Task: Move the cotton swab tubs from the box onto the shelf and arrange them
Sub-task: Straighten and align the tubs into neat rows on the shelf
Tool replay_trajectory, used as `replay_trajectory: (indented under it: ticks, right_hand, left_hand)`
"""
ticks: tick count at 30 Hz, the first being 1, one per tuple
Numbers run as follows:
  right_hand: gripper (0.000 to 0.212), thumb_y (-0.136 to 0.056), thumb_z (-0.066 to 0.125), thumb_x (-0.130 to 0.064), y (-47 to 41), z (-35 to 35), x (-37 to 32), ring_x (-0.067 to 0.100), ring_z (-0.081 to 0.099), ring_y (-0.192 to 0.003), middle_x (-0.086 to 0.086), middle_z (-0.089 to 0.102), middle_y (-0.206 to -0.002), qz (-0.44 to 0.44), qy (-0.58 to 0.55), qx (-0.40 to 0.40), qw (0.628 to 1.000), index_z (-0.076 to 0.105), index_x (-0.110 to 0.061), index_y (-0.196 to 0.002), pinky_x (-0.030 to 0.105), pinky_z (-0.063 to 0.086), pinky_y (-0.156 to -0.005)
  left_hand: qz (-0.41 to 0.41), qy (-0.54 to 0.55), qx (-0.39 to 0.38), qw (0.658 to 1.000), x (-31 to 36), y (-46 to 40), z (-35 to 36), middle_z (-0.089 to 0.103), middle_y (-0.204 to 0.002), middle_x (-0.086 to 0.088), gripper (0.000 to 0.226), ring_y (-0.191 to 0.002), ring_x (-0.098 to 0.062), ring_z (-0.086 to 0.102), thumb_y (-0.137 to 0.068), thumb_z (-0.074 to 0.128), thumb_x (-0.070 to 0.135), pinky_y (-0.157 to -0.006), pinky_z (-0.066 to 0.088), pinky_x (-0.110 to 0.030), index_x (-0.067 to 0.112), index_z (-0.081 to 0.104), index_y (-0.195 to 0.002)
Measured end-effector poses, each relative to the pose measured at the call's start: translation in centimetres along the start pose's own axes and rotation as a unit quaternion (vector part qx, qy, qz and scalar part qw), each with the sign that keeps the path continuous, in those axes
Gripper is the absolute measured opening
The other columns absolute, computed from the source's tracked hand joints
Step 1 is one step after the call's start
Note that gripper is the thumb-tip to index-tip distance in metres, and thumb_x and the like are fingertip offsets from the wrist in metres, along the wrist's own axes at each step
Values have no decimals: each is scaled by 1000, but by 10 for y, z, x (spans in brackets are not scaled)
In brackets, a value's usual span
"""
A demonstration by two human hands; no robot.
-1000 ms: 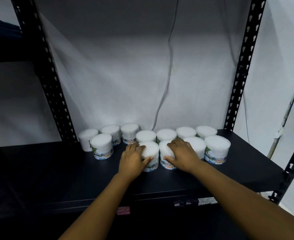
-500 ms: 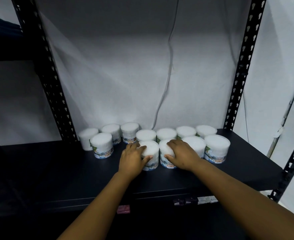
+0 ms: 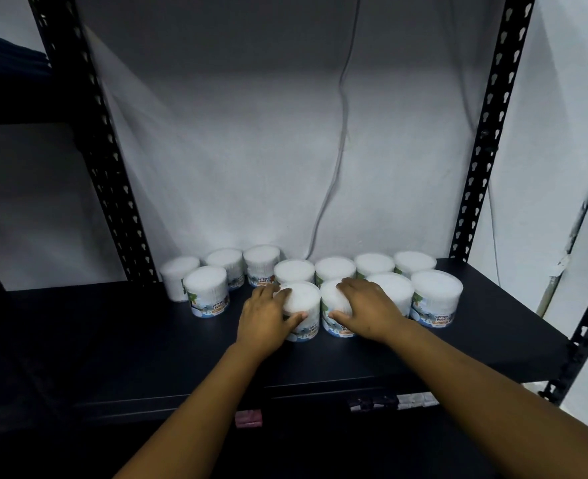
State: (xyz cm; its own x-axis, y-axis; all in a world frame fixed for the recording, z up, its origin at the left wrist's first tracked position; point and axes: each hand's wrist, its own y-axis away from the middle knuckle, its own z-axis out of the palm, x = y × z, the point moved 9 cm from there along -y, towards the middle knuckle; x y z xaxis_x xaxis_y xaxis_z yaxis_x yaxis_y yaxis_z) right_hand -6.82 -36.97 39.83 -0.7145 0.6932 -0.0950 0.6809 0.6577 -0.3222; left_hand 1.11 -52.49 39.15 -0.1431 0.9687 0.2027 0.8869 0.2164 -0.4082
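Several white cotton swab tubs stand in two rows on the black shelf (image 3: 130, 347). My left hand (image 3: 264, 314) grips a front-row tub (image 3: 304, 299), thumb on its front, fingers on its left side. Beside it, my right hand (image 3: 368, 311) grips the neighbouring front-row tub (image 3: 332, 304), covering its top and right side. More front-row tubs stand at the left (image 3: 206, 292) and the right (image 3: 436, 299). The back row (image 3: 334, 269) lines the wall. No box is in view.
Black perforated uprights rise at the back left (image 3: 112, 174) and back right (image 3: 486, 133). A grey cable (image 3: 341, 133) hangs down the white wall behind the tubs. Another upright (image 3: 586, 323) stands at the right front corner. The shelf's front edge (image 3: 285, 392) runs below my wrists.
Both hands stay on the same two front-row tubs. The tubs and hands have barely shifted; only the view has moved slightly.
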Motion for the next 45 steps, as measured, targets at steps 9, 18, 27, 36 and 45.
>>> replay_trajectory:
  ticks: [9, 18, 27, 36, 45]
  right_hand:
    - [52, -87, 57, -45, 0, 0, 0, 25, 50, -117, 7, 54, -129, -4, -10, -1, 1000, 51, -11, -125, 35, 39, -98]
    - [53, -87, 58, -45, 1, 0, 1, 26, 50, -117, 8, 54, -128, -6, -19, -1, 1000, 52, -10, -125, 35, 40, -98]
    - [51, -86, 57, -48, 0, 3, 2, 24, 51, -114, 6, 56, -124, 4, -1, -7, 1000, 53, -12, -121, 35, 40, -96]
    - [49, -88, 55, -46, -1, 5, 2, 25, 50, -115, 6, 55, -124, 14, 9, -10, 1000, 52, -12, -123, 35, 39, -97]
    - [50, -86, 56, -49, -1, 5, 3, 24, 50, -114, 6, 56, -124, 16, 6, 3, 1000, 52, -13, -121, 33, 39, -96]
  left_hand:
    - [10, 17, -15, 1000, 0, 3, 3, 39, -148, -1, 57, -139, -22, 26, -91, 49, 51, -111, 26, -36, 22, 44, -140]
    - [15, 1, -11, 1000, 0, 3, 1, 42, -145, 1, 52, -137, -20, 29, -93, 48, 49, -108, 27, -33, 24, 45, -139]
    - [2, 7, -11, 1000, 3, 2, 3, 45, -140, -2, 53, -131, -22, 34, -90, 51, 51, -106, 31, -34, 23, 49, -135]
    - [-7, 8, -9, 1000, 1, 3, 0, 44, -141, -3, 57, -131, -22, 34, -88, 53, 54, -105, 32, -35, 22, 48, -135]
    - [21, 9, -14, 1000, -1, 2, 1, 44, -145, 0, 51, -137, -21, 30, -93, 50, 47, -110, 28, -34, 21, 49, -136]
